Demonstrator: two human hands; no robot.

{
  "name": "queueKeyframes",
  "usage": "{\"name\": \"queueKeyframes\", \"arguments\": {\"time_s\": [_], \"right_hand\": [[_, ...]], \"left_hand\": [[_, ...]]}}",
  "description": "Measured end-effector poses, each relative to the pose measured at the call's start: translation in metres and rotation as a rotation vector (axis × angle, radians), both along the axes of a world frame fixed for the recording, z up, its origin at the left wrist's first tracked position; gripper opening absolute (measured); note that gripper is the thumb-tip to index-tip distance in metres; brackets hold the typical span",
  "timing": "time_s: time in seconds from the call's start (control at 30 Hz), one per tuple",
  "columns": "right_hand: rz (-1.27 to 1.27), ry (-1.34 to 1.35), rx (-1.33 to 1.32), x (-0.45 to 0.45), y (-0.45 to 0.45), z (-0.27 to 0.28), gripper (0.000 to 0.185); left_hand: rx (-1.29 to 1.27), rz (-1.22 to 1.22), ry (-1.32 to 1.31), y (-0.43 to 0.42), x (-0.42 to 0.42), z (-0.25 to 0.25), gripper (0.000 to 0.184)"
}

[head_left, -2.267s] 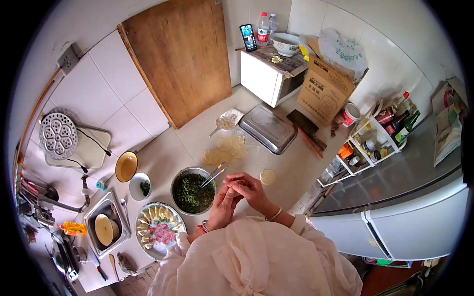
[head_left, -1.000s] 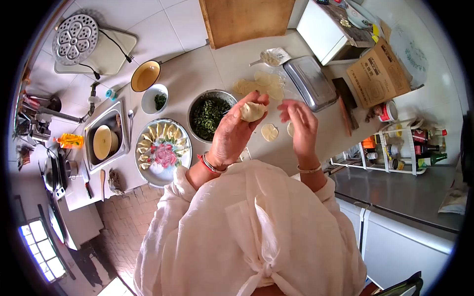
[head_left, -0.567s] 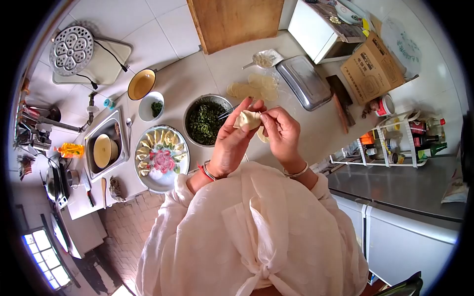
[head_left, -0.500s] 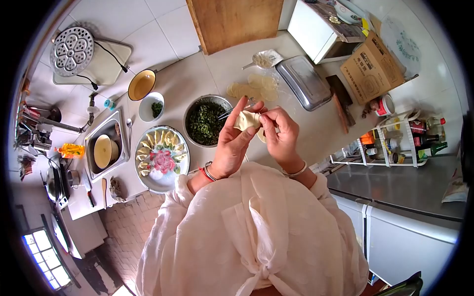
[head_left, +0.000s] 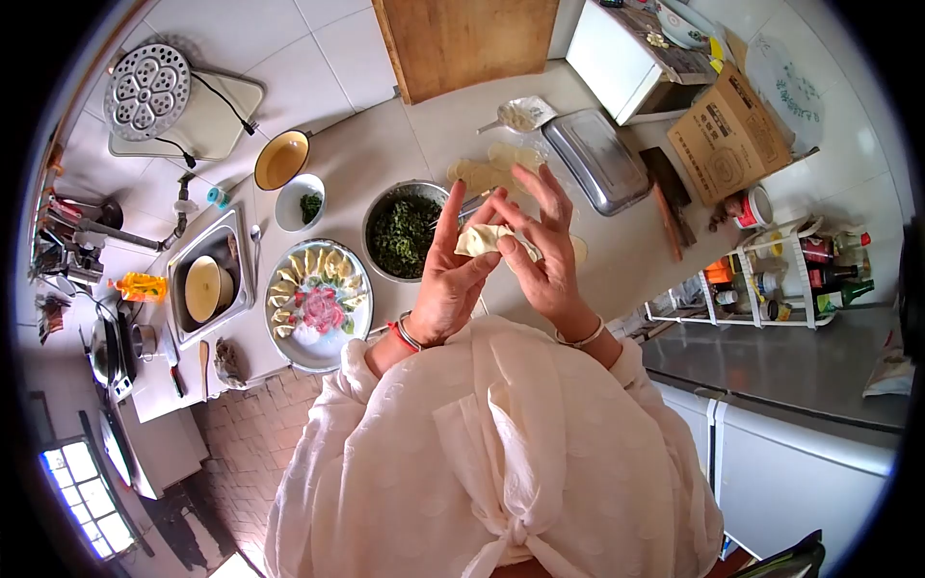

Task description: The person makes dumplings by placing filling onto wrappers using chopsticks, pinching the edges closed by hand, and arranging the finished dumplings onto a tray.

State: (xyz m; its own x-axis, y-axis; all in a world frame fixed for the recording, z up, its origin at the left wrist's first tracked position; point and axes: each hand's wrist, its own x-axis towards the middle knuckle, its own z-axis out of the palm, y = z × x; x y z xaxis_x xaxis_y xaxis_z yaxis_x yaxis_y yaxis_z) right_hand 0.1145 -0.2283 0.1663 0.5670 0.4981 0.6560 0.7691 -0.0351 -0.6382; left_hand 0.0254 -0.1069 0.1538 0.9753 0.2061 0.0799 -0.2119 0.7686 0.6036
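A pale folded dumpling (head_left: pixel 481 240) is held between both hands above the counter. My left hand (head_left: pixel 449 287) grips its left end between thumb and fingers, the index finger pointing up. With thumb and fingers, my right hand (head_left: pixel 546 268) pinches its right edge, other fingers raised. Just behind my left hand stands a metal bowl of chopped green filling (head_left: pixel 400 234), with a utensil partly hidden by my fingers. To the left, a flower-patterned plate (head_left: pixel 319 352) carries several folded dumplings along its far side. Flat round dough wrappers (head_left: pixel 487 173) lie beyond my hands.
Near the wrappers are a lidded metal tray (head_left: pixel 596 162) and a scoop (head_left: pixel 520 115). A rolling pin (head_left: pixel 665 220) lies to the right, by a cleaver. On the left are a small white bowl (head_left: pixel 287 214), a yellow bowl (head_left: pixel 271 171) and a sink (head_left: pixel 224 311).
My right hand's fingers have spread and lifted, while its thumb has shifted along the dumpling's edge. The dumpling now looks longer and flatter. The view has shifted slightly.
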Motion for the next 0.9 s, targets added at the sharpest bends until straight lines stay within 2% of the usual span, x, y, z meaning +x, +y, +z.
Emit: {"name": "queueKeyframes", "arguments": {"time_s": [0.17, 0.43, 0.53, 0.63, 0.73, 0.83, 0.9], "right_hand": [[0.027, 0.053, 0.019, 0.000, 0.003, -0.002, 0.014], [-0.047, 0.003, 0.134, -0.004, 0.003, -0.010, 0.012], [-0.024, -0.039, 0.085, -0.004, 0.000, -0.017, 0.011], [-0.024, -0.036, -0.027, -0.007, -0.005, -0.011, 0.021], [0.120, 0.214, 0.264, -0.011, -0.004, 0.004, 0.036], [0.121, 0.030, -0.063, 0.004, -0.019, 0.003, 0.043], [0.111, -0.044, -0.141, 0.006, -0.016, 0.005, 0.023]], "left_hand": [[0.023, -0.022, 0.100, -0.003, -0.004, -0.003, 0.083], [-0.014, -0.087, 0.094, -0.009, -0.004, -0.005, 0.081], [0.023, -0.088, 0.128, -0.006, -0.006, -0.004, 0.080], [-0.005, -0.091, 0.079, -0.003, -0.003, 0.001, 0.083], [0.017, -0.085, 0.016, 0.001, 0.000, 0.004, 0.085], [0.075, -0.095, 0.047, 0.001, -0.001, -0.001, 0.086], [0.199, -0.139, 0.131, 0.004, -0.002, -0.003, 0.088]]}}
